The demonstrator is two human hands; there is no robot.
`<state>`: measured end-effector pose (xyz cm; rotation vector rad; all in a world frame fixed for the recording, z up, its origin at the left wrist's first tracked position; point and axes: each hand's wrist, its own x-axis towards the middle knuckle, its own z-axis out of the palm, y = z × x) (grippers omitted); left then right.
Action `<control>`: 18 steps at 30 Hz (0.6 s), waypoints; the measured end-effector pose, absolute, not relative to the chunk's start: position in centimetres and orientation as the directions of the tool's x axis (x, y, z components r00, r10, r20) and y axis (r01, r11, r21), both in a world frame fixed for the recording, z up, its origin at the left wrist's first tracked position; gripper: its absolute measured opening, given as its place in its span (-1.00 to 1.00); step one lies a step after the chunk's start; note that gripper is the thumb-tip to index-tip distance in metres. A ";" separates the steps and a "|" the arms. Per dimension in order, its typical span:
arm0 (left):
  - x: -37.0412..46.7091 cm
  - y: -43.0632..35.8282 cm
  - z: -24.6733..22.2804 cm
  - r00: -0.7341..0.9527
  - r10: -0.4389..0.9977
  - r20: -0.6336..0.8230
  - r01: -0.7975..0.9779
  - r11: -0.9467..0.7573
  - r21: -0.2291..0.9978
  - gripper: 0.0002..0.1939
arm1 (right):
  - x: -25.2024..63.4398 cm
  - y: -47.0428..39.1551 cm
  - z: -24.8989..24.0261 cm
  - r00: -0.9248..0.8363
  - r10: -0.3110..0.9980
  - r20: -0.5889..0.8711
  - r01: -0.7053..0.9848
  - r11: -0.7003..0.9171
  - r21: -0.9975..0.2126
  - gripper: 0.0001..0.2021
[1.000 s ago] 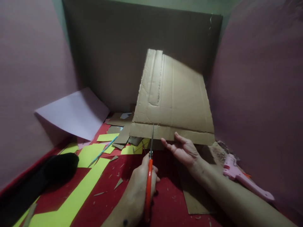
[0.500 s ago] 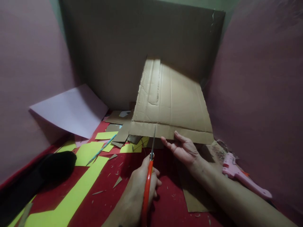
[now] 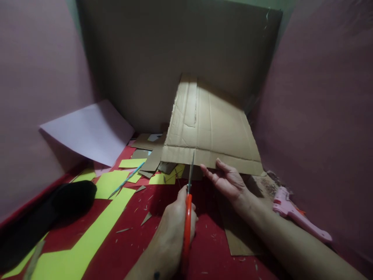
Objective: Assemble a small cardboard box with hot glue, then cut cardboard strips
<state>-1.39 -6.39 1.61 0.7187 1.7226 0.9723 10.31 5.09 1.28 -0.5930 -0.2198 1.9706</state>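
Observation:
My left hand (image 3: 173, 221) is closed around the red-handled scissors (image 3: 188, 217). Their narrow blades point away from me and reach the lower strip of a large brown cardboard sheet (image 3: 225, 120). The tip lies just under the crease that runs along that strip. With my right hand (image 3: 225, 181), palm up, I grip the sheet's near edge, thumb on top and fingers beneath. The sheet is tilted up, with long creases and a torn flap on its left part. Part of my left hand's fingers is hidden behind the scissors' handle.
Yellow paper pieces (image 3: 112, 216), a blue pencil-like stick (image 3: 126, 181) and cardboard scraps (image 3: 153, 159) lie on the red cloth (image 3: 140, 249). A pink glue gun (image 3: 300, 217) rests at right, a white sheet (image 3: 90, 130) leans at left, and a black-covered foot (image 3: 70, 200) is nearby.
The scissors and my left hand have shifted slightly right and up against the cardboard's lower strip. My left fingers look more tightly curled. My right hand keeps its hold; the whole view has moved a little.

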 end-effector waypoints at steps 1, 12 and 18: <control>-1.4 -6.4 1.6 -0.329 0.828 -0.453 0.033 0.490 0.871 -0.68 | 10.3 5.1 1.3 -0.355 0.880 -0.314 -0.791 -0.462 -0.401 -0.78; -1.7 -6.9 0.9 -0.284 0.876 -0.390 0.078 0.426 0.901 -0.70 | 10.1 4.8 1.7 -0.329 0.888 -0.321 -0.783 -0.447 -0.433 -0.75; -2.2 -6.5 -0.6 -0.296 0.863 -0.409 0.092 0.452 0.887 -0.61 | 10.2 4.9 1.7 -0.339 0.887 -0.312 -0.786 -0.450 -0.424 -0.76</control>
